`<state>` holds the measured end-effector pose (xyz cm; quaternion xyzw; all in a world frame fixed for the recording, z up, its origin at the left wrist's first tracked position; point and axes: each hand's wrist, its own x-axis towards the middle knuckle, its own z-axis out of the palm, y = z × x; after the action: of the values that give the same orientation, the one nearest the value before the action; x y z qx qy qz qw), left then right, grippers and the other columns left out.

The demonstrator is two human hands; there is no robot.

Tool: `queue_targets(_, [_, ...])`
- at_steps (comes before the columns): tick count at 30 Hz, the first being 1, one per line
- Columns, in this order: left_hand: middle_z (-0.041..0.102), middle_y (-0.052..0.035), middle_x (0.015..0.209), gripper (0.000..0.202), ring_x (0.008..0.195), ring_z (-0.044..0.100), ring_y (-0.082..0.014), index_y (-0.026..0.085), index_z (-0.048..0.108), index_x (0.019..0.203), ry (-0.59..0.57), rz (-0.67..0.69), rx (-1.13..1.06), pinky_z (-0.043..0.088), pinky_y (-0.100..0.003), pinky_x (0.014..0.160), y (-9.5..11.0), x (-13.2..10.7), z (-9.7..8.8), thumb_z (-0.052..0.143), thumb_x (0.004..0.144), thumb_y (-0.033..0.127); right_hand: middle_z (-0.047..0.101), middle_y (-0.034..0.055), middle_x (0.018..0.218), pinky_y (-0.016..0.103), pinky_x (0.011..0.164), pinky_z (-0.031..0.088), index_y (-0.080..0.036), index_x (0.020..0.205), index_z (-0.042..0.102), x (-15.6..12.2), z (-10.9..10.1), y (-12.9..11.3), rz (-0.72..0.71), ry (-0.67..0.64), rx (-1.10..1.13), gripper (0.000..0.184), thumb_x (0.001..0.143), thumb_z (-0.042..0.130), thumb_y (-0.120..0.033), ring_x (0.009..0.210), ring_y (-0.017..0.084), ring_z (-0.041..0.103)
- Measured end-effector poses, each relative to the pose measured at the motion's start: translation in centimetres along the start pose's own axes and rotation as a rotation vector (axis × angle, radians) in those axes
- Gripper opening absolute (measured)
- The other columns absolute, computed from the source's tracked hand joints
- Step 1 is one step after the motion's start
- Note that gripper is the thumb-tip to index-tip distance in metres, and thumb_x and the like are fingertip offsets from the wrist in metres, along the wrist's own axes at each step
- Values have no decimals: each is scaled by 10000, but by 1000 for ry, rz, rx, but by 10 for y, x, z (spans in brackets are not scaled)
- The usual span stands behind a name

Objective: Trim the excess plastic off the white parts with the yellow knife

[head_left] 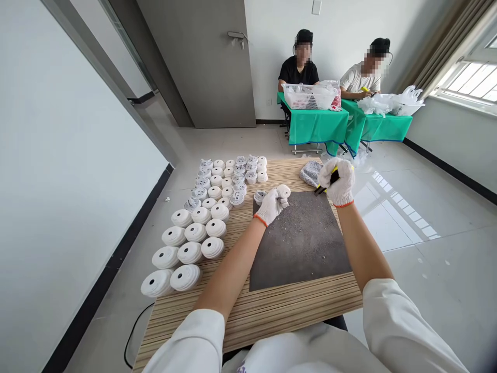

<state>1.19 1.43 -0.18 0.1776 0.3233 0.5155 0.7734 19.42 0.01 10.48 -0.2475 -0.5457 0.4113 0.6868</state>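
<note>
My left hand, in a white knit glove with an orange cuff, is closed on a small white round piece above the top edge of a dark mat. My right hand, gloved the same way, is raised beyond the mat's right edge. Its fingers wrap around a yellow and black hand tool; most of the tool is hidden, and its dark end points down and left. Beside my left hand stands a white round piece with a grey marked top. A grey cloth lies near my right hand.
Several rows of white ribbed round pieces with dark centre holes cover the left of the wooden table. Crumbs dot the mat. Beyond, two people sit at green-covered tables with a white basket and plastic bags.
</note>
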Motion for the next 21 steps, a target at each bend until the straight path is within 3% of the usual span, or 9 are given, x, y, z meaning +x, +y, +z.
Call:
queue_targets(3, [447, 29, 633, 122, 474, 377, -72, 188, 485, 785, 3, 13, -3, 321, -183, 449, 0, -1, 1, 514, 776, 70, 467, -10, 506, 232, 370, 236, -214, 582, 582, 0, 0, 3, -26, -2, -34, 525, 875, 647, -644, 393, 85, 380])
queue_targets(6, [450, 27, 633, 150, 468, 379, -73, 191, 467, 778, 9, 27, -7, 311, -184, 449, 0, -1, 3, 491, 752, 45, 466, -13, 514, 230, 382, 227, -202, 583, 590, -14, -20, 13, 60, 10, -61, 496, 867, 677, -599, 401, 73, 371])
queue_targets(10, [429, 33, 629, 164, 458, 359, -73, 195, 441, 762, -21, 27, -11, 299, -189, 448, 1, -1, 3, 483, 728, 40, 462, -29, 533, 227, 376, 256, -213, 594, 547, -29, -39, 31, 100, 192, -19, 466, 845, 654, -590, 394, 72, 357])
queue_targets(13, [412, 39, 627, 154, 462, 358, -76, 201, 431, 760, -40, 30, -12, 316, -191, 454, 1, -1, 2, 501, 730, 67, 455, -37, 547, 226, 382, 308, -227, 623, 513, -27, -30, 46, 66, 301, -43, 463, 864, 586, -616, 403, 81, 376])
queue_targets(15, [419, 38, 630, 146, 466, 363, -77, 201, 435, 762, -45, 37, -8, 322, -189, 455, 2, -2, 2, 508, 730, 78, 504, -21, 584, 234, 417, 390, -229, 662, 534, -20, -18, 55, 26, 372, -95, 469, 887, 534, -641, 449, 101, 466])
queue_targets(18, [450, 30, 637, 130, 471, 370, -74, 192, 462, 766, -51, 43, 3, 325, -186, 451, 2, -5, 3, 528, 730, 87, 632, 26, 723, 267, 558, 529, -215, 724, 602, -10, -4, 68, -37, 437, -264, 502, 910, 497, -669, 614, 143, 628])
queue_targets(21, [467, 25, 642, 114, 477, 373, -70, 185, 482, 772, -58, 46, 4, 333, -185, 454, 3, -6, 4, 557, 735, 107, 689, 52, 800, 268, 617, 561, -201, 744, 642, -3, -6, 73, 2, 487, -474, 559, 924, 464, -699, 723, 168, 683])
